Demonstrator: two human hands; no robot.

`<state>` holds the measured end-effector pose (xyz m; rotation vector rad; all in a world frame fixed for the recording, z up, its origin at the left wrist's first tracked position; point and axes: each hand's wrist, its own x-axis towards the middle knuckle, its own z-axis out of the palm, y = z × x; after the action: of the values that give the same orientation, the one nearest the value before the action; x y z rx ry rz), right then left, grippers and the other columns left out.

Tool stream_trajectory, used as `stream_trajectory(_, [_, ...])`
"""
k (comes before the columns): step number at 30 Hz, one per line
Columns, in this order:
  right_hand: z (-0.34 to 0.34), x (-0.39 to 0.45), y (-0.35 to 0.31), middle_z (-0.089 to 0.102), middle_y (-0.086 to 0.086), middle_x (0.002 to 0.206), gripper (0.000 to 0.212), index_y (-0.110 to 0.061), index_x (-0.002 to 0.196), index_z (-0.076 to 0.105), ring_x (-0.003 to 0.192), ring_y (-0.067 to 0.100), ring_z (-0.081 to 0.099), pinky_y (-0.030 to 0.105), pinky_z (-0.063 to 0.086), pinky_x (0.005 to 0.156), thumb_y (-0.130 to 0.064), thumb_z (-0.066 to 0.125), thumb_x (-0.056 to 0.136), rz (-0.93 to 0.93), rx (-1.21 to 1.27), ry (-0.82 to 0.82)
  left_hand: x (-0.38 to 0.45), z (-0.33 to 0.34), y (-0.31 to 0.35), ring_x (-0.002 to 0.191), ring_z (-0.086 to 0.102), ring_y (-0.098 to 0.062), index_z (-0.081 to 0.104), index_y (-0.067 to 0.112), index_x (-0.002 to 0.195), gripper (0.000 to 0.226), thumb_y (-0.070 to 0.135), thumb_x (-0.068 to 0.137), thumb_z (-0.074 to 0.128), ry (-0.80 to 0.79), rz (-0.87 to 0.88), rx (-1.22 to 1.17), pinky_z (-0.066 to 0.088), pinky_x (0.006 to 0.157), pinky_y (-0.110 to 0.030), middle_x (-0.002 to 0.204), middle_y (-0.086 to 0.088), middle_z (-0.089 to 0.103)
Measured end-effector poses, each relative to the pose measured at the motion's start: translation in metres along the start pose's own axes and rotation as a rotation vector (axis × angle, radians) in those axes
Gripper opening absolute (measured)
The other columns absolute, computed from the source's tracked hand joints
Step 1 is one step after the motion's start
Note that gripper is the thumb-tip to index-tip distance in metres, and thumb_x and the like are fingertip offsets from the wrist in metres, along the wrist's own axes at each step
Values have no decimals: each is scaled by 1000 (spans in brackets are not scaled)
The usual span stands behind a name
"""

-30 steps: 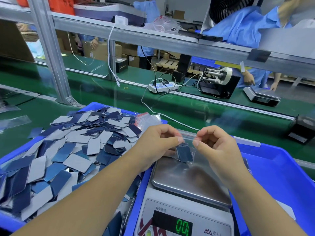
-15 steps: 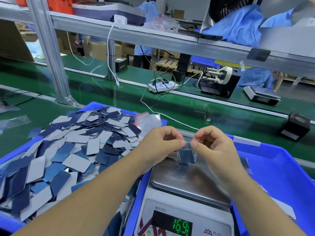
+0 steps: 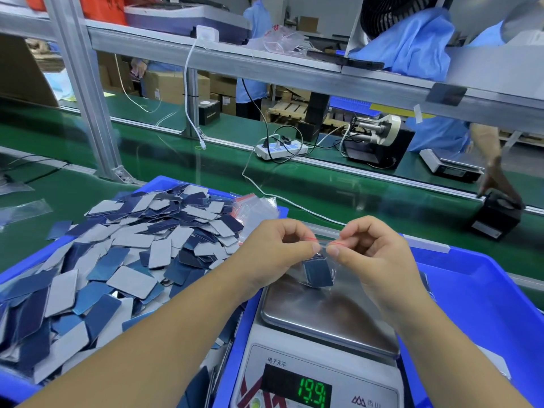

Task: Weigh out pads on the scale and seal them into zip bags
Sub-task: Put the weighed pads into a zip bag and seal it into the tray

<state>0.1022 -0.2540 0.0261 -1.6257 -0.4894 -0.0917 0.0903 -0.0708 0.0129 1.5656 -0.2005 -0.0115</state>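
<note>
View: looking down from the wearer's head at a packing station beside a green conveyor belt [image 3: 338, 187].

Edges: a blue bin [image 3: 17, 387] heaped with pads fills the lower left of the frame, its far rim at centre left. A second blue bin [image 3: 482, 295] takes up the lower right. The scale [image 3: 321, 348] sits between them at bottom centre, close against both.

Open room: bare green belt lies above the bins, across the middle of the frame. A slanted metal post [image 3: 85, 92] stands at upper left, and a shelf rail [image 3: 294, 69] crosses the top.

Scale: its steel pan [image 3: 326, 313] lies just below the hands. The green display [image 3: 312, 393] reads 19.9.

Zip bag: a small clear zip bag [image 3: 321, 260] with a red seal line along its top hangs in the centre of the frame, above the far edge of the pan. Whether its bottom touches the pan cannot be told.

Bagged pads: a dark blue stack of pads [image 3: 318, 273] sits inside the bag, directly beneath the fingertips.

Left hand: the left hand [image 3: 273, 254] has its fingers curled, pinching the bag's top edge at the left end of the seal.

Right hand: the right hand [image 3: 374, 254] pinches the same edge at the right end, thumb tip nearly meeting the left thumb.

Loose pads: blue and grey loose pads [image 3: 117, 260] are piled left of the left hand, with spare bags [image 3: 256, 210] at the pile's far right corner.
</note>
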Motion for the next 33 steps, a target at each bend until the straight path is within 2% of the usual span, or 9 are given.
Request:
stream_trajectory(5, [-1,1,-3,73,2,76,38,-31,76,68,72,11,65,19,52,65,6,77,77,25,38,28,1,-2,0,74,58,-16,72,27,70,6,23,74,73,34,1,-18,50,77,-37,73,1,65])
stream_trajectory(9, [-4,3,-2,68,0,68,35,-29,75,69,65,11,60,21,50,64,5,77,78,47,30,55,1,-5,2,73,60,-12,73,28,69,11,20,76,75,42,-2,-23,54,74,-34,77,0,68])
stream_trajectory(13, [-6,4,0,65,-3,64,36,-29,72,68,62,10,56,21,48,63,5,76,78,53,38,78,1,-7,1,73,64,-9,73,24,71,22,8,87,75,52,0,-20,59,74,-34,77,1,69])
stream_trajectory(15, [-6,4,0,61,-2,63,36,-28,70,66,62,12,53,21,46,60,6,76,79,46,47,65,1,-7,1,72,65,-9,73,23,71,23,6,88,74,62,0,-29,61,70,-32,75,1,68])
stream_trajectory(19, [-7,5,2,61,4,70,34,-26,71,65,64,14,51,25,44,62,5,76,79,33,75,30,1,-6,2,66,65,-7,72,17,72,22,3,89,72,53,3,-52,57,63,-24,69,3,68])
stream_trajectory(23, [-3,5,3,68,3,78,32,-27,76,68,70,12,58,21,48,64,3,76,78,44,108,-3,0,-6,1,63,64,-4,71,12,76,17,2,89,71,55,5,-53,56,60,-22,66,5,66])
stream_trajectory(28, [-1,3,4,66,2,74,32,-21,77,65,68,13,56,21,47,63,10,72,81,37,103,6,0,-5,1,64,64,-5,70,12,76,19,-1,89,69,25,15,-50,56,61,-23,67,4,67])
stream_trajectory(31, [0,2,3,65,3,73,27,-13,80,62,66,13,55,21,47,62,12,70,81,34,107,3,0,-5,2,66,63,-7,71,17,72,21,2,87,72,14,30,-35,56,63,-24,69,3,66])
stream_trajectory(33, [1,2,3,65,3,73,26,-12,80,61,65,12,55,21,47,61,13,69,82,32,113,9,0,-3,3,69,62,-9,71,22,69,15,12,80,74,15,45,-22,56,66,-27,70,2,66])
